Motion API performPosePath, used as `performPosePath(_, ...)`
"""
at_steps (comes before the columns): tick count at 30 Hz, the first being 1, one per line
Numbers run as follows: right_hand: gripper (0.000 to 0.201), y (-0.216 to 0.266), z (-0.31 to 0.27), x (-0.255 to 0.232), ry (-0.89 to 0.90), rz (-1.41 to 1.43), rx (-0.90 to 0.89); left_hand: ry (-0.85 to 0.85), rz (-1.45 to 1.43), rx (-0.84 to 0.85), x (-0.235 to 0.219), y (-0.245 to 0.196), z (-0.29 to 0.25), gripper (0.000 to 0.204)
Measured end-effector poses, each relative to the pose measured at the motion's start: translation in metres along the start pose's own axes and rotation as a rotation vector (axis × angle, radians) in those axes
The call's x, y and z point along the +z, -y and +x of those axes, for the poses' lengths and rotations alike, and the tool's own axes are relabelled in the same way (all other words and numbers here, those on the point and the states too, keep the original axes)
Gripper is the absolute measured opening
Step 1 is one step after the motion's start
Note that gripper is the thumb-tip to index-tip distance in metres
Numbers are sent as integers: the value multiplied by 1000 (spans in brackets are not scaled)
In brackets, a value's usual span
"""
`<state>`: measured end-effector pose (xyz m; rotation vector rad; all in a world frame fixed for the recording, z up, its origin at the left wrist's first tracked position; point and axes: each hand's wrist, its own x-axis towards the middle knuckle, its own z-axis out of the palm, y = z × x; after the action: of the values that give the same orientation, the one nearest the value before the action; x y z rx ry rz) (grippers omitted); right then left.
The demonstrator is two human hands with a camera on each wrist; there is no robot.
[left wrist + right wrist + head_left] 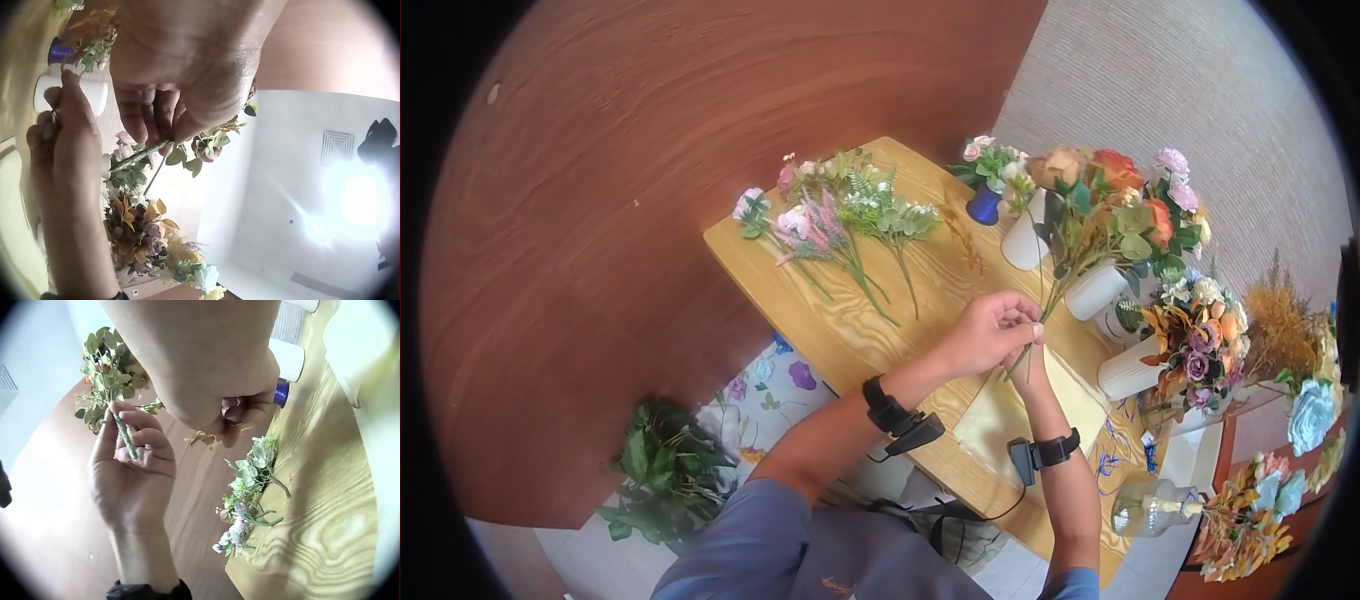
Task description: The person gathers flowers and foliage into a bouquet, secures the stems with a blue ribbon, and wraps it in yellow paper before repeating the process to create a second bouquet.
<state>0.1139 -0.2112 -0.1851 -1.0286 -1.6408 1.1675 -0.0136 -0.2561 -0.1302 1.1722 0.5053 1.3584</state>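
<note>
My left hand (992, 330) pinches the green stems (128, 440) of a bouquet with orange and peach blooms (1115, 175), which fans out up and to the right in the head view. My right hand (69, 140) is close beside it, fingers curled; whether they hold something thin cannot be made out. In the head view the left hand mostly covers the right. The bouquet is above the wooden table (920, 350), and stem ends point down past the left fingers.
Loose flower sprigs (830, 225) lie at the table's far left. White vases (1025, 240) with flowers and a blue spool (983, 205) stand along the back. Pale yellow sheets (990, 430), blue wire pieces (1108, 462) and a glass vase (1145, 508) are nearer. Green foliage (665, 465) is at lower left.
</note>
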Motion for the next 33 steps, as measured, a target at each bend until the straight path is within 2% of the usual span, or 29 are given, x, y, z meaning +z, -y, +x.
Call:
performPosePath(2, 16, -30, 10, 20, -158, 499, -122, 7, 32, 82, 1, 3, 1, 15)
performPosePath(8, 18, -33, 15, 15, -76, 347, -25, -13, 37, 2, -2, 4, -4, 16)
performPosePath(12, 21, -27, 17, 11, -23, 221, 49, -46, 65, 15, -9, 8, -4, 17)
performPosePath(14, 22, -22, 18, 8, 6, 159, 86, -102, 111, 79, -17, 13, -2, 17)
performPosePath(17, 24, -13, 20, 3, 40, 61, 148, -158, 143, 29, -30, 16, 0, 16)
performPosePath(18, 36, -5, 21, -7, 19, 186, 251, -171, 81, -23, -33, 17, 1, 16)
performPosePath(19, 36, 2, 20, -8, 14, 184, 252, -168, 78, -25, -35, 19, 2, 16)
performPosePath(21, 45, 15, 16, -10, -51, 445, 164, -207, 105, 8, -38, 25, 4, 16)
performPosePath(23, 40, 23, 10, -7, -79, 424, 104, -216, 140, 28, -37, 28, 4, 17)
performPosePath(25, 33, 29, 8, -5, -80, 221, 99, -262, 178, -20, -35, 28, 3, 17)
performPosePath(27, 31, 36, 7, -2, -108, 298, 111, -278, 143, -52, -33, 23, 2, 16)
performPosePath(30, 32, 32, 10, -8, -200, 302, 9, -313, 114, -102, -37, 19, 2, 12)
performPosePath(33, 34, 36, 11, -21, -267, 220, -4, -325, 117, -112, -52, 18, 11, 9)
